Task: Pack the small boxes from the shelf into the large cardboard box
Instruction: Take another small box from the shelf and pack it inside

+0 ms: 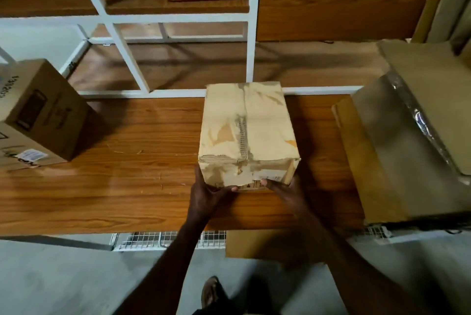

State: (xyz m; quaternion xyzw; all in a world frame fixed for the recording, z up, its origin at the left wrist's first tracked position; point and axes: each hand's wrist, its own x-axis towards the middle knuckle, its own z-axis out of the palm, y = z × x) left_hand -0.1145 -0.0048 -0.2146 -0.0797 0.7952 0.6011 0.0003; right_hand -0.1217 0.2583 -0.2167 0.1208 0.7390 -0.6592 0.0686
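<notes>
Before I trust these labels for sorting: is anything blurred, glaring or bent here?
Head view: wide-angle lens bows the white shelf frame; printed box at left is soft, text unreadable; glare on tape of the large cardboard box; taped small box well lit.

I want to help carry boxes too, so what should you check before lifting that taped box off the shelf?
1. Both hands on the box: ok. The left hand and right hand hold the near bottom edge of the taped box.
2. Fingers under the box: cannot tell, the box hides them.
3. Tape holding the top shut: ok, though it looks worn and torn.
4. Room on both sides: ok. The printed box on the left and the big box on the right stand apart from it.
5. Large box open and ready: cannot tell.
</notes>
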